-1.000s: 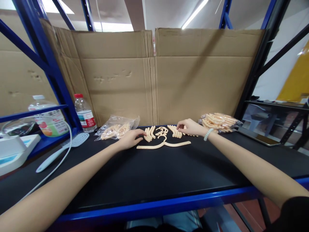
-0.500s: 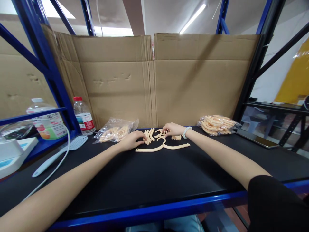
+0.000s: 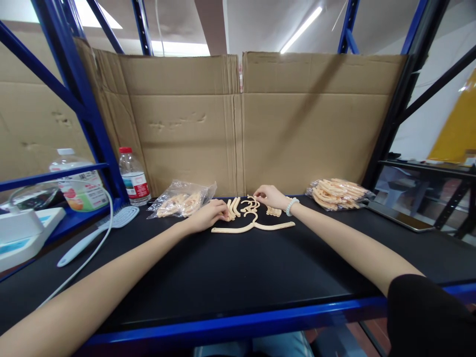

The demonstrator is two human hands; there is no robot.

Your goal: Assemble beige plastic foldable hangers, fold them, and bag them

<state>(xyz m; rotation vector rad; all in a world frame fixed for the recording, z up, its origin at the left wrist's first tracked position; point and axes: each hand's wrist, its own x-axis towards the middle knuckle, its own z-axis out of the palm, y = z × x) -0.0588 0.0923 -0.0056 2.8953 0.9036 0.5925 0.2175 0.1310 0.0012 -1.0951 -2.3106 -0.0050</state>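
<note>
Cream-coloured, the hanger (image 3: 254, 224) lies flat on the black bench (image 3: 241, 277). Its long side runs left to right, and its hook points to the cardboard wall (image 3: 308, 134) behind it. Right behind the hanger is a small pile of hooks (image 3: 245, 206). The right hand (image 3: 273, 197) is behind the hanger too, its fingers bent down at the pile; I cannot tell if they grip a hook. The left hand (image 3: 204, 217) is by the hanger's left end, fingers curled beside some curved sticks (image 3: 234, 207); I cannot tell if they pinch one.
</note>
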